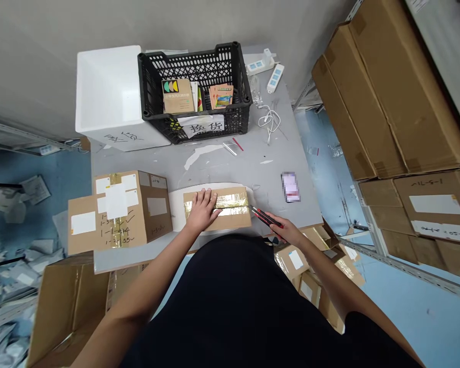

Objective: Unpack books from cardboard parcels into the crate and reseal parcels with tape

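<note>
A taped cardboard box (pixel 233 221) lies flat at the table's near edge, on a white surface (pixel 177 207). My left hand (pixel 202 208) rests on the box's left part, its fingers spread over the cardboard and the shiny tape. In my right hand (pixel 285 229) is a red and black utility knife (pixel 265 216), its tip at the right end of the box by the tape seam.
Stacked labelled boxes (pixel 157 204) stand left. Behind are a white foam bin (pixel 111 97) and a black crate (pixel 243 97) with booklets (pixel 179 97). A phone-like object (pixel 290 187), a white cable (pixel 269 120) and power strips (pixel 275 78) lie right.
</note>
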`<state>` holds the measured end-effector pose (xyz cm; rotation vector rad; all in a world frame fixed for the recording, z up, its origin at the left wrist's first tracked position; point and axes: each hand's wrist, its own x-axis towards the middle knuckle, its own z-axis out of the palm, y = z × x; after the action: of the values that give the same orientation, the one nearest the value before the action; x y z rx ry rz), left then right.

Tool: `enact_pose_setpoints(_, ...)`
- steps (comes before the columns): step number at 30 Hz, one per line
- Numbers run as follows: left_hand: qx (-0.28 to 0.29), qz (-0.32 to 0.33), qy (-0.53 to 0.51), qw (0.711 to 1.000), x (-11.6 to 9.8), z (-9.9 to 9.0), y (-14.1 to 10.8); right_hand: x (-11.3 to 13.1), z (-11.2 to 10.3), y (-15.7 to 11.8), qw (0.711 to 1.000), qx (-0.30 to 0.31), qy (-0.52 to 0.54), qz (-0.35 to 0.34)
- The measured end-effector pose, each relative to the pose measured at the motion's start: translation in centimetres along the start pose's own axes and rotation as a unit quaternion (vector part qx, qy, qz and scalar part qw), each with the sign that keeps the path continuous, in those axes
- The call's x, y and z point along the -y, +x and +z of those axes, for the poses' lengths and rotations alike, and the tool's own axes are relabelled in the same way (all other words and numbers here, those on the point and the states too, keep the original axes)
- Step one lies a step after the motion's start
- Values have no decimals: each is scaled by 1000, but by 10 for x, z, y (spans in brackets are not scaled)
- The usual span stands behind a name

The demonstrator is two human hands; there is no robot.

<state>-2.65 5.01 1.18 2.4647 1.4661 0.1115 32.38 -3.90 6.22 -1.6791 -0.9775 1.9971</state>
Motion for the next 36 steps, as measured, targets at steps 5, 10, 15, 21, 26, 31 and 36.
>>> enact_pose_setpoints(5,1,4,1,1000,1,-1,0,-3,-11,6,1000,2,-9,-23)
enact_pose_setpoints(10,-3,-1,-12,1000,1,0,-1,-16,-3,4,1000,-14,8,-22)
enact_pose_setpoints(15,-5,2,-7,1000,2,1,-2,-32,12,-10,999,-29,22,-12)
enact_pose_setpoints(21,-4,4,-11,1000,2,-2,-1,-30,19,-17,996,-50,70,-13)
enact_pose_setpoints(26,-1,5,-9,1000,1,-2,-2,-28,22,-4,993,-67,92,-31)
enact_pose_setpoints(31,-4,8,-13,1000,2,-1,-3,-30,25,9,992,-71,97,-33)
enact_pose_setpoints(36,-3,3,-14,1000,2,0,-3,-34,22,4,995,-44,79,-33)
